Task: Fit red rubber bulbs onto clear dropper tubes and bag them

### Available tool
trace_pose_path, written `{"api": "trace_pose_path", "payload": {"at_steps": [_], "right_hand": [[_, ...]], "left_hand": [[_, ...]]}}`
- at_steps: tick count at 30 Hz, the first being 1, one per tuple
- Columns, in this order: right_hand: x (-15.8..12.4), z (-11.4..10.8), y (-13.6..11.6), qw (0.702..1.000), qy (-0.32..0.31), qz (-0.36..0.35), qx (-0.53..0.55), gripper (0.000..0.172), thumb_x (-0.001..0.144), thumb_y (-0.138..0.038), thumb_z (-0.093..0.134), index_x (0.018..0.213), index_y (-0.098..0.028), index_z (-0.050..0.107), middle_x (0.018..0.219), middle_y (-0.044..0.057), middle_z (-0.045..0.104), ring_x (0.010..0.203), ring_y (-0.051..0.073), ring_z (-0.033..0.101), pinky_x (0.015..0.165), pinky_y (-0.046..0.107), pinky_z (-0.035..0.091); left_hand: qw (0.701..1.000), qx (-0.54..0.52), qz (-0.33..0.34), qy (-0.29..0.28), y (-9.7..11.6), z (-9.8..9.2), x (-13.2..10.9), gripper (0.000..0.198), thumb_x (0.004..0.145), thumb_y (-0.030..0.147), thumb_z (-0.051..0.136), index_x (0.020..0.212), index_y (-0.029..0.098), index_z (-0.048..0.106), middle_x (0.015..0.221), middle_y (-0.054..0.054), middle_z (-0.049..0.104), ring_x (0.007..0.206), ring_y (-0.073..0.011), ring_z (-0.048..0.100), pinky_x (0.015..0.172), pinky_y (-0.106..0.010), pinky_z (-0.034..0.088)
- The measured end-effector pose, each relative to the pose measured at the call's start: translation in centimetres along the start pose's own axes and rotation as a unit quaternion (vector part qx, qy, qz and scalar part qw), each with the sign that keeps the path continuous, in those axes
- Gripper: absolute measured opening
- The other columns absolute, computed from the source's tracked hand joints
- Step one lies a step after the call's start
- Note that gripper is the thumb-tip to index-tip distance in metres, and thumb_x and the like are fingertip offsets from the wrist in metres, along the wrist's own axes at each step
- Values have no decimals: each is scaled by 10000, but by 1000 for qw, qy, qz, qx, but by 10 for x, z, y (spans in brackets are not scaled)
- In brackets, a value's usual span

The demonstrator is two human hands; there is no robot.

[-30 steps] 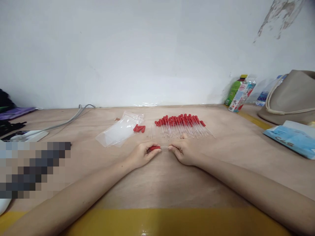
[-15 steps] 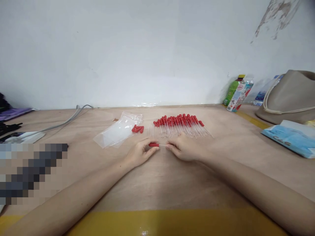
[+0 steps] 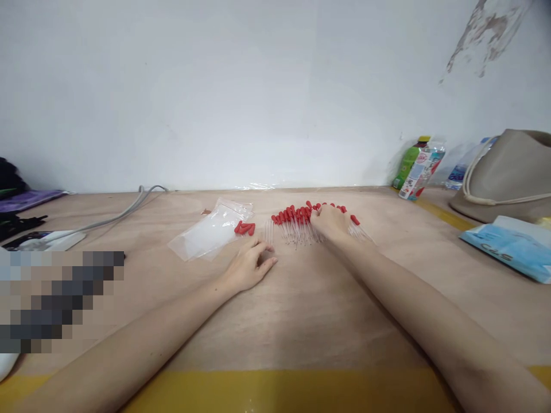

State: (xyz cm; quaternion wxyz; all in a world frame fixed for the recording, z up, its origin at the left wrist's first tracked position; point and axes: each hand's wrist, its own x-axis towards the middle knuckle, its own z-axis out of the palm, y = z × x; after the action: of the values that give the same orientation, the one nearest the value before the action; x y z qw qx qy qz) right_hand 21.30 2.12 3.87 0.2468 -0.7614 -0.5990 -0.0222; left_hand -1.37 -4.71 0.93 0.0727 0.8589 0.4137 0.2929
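Note:
My left hand (image 3: 250, 265) rests on the table with thumb and fingers apart and nothing between them. Close above it lie several loose red rubber caps (image 3: 245, 228) and a few thin clear tubes (image 3: 269, 232). My right hand (image 3: 331, 222) is over the row of red-capped droppers (image 3: 297, 217), fingers closed on a red cap at the row's upper edge; the hand hides part of the row. Clear plastic bags (image 3: 210, 232) lie left of the loose caps.
A grey cable (image 3: 124, 211) and dark items are at the left. At the right are bottles (image 3: 413, 166), a beige bag (image 3: 512, 172) and a blue packet (image 3: 508, 246). Yellow tape (image 3: 241, 390) runs along the near edge.
My right hand has moved up and right from my left hand to the dropper row, and the capped dropper has left my left hand. My left fingers have opened.

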Motion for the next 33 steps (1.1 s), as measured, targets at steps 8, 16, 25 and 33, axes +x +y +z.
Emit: {"api": "trace_pose_path", "payload": {"at_steps": [8, 16, 25, 33], "right_hand": [[-13, 8, -7, 998, 4, -68, -2, 311, 814, -387, 382, 743, -170, 593, 709, 70, 647, 700, 209, 577, 797, 402, 263], [-50, 25, -58, 981, -35, -187, 25, 278, 814, -379, 407, 742, -184, 592, 770, 57, 663, 745, 198, 584, 833, 399, 224], [-41, 24, -84, 984, -119, -134, -19, 288, 795, -321, 432, 759, -151, 662, 801, 139, 671, 742, 235, 600, 843, 447, 212], [-37, 22, -93, 978, -169, -119, -22, 203, 760, -255, 482, 774, -156, 659, 806, 129, 673, 739, 235, 607, 804, 425, 242]], "left_hand": [[1000, 9, -3, 11, 2, 0, 1, 147, 794, 300, 534, 862, 183, 593, 818, -29, 537, 764, -166, 517, 705, -306, 429], [977, 147, -49, 148, -32, -12, 16, 181, 822, 244, 458, 887, 178, 614, 880, -73, 551, 888, -229, 482, 815, -366, 398], [969, 198, -140, 53, -73, -22, 20, 296, 842, 292, 413, 1076, 246, 589, 1071, -76, 612, 1043, -298, 484, 840, -446, 355], [980, 125, -124, 96, -72, -21, 19, 263, 792, 313, 505, 992, 192, 625, 925, -71, 642, 815, -219, 594, 739, -322, 450]]}}
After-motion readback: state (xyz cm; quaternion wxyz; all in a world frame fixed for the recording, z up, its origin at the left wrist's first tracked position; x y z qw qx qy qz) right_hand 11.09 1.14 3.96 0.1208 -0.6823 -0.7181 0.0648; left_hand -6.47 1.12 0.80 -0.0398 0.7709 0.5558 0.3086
